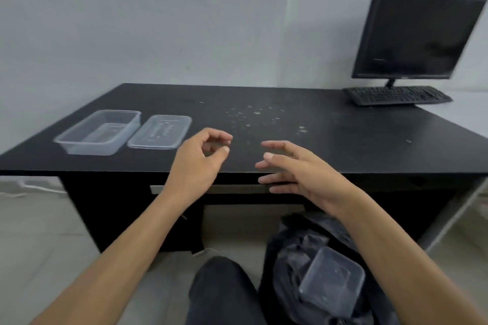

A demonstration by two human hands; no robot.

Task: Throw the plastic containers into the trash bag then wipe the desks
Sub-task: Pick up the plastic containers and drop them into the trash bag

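Black desk (303,140) against a grey wall (158,21): one plastic container (332,280) lies in the trash bag (290,240) below, while the empty left hand (196,158), loosely curled, and spread right hand (298,166) hover at its front edge, a leftward reach for the tub (99,132) and lid (160,131) apparently next.

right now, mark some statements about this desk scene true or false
1. A container lies in the trash bag. True.
2. The tub on the desk has its lid on. False: the lid lies on the desk beside it.
3. The right hand holds a cloth. False: it is empty, fingers spread.
4. Crumbs dot the middle of the desk. True.
5. The keyboard sits left of the tub. False: it is at the far right, in front of the monitor.
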